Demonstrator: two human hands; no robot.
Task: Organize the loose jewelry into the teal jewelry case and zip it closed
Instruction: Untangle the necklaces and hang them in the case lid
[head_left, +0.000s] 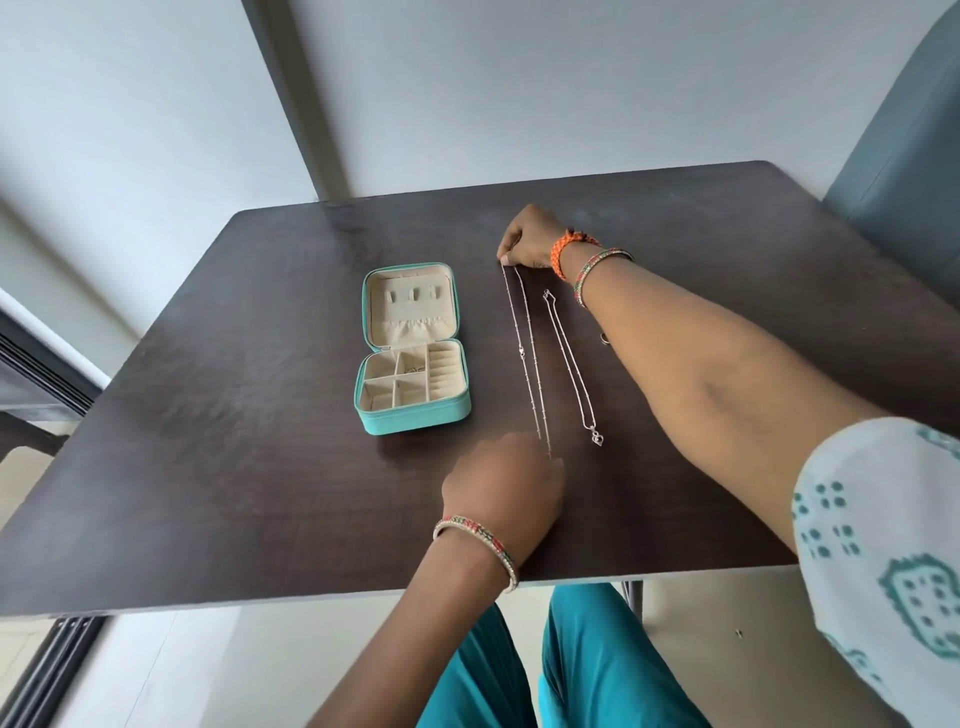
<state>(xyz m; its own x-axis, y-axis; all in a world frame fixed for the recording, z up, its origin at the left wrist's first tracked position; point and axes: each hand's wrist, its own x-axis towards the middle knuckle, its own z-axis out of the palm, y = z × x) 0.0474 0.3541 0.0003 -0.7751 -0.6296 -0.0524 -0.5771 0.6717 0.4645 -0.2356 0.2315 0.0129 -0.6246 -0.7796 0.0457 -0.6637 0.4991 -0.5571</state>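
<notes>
Teal trousers (597, 670) under dark table (208, 441).

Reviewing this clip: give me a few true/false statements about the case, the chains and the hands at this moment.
1. The teal jewelry case lies open on the table. True.
2. The right hand pinches the far end of the long chain. True.
3. The pendant necklace is inside the case. False: it lies on the table, right of the long chain.
4. The left hand is holding the case. False: it is at the long chain's near end, apart from the case.
</notes>
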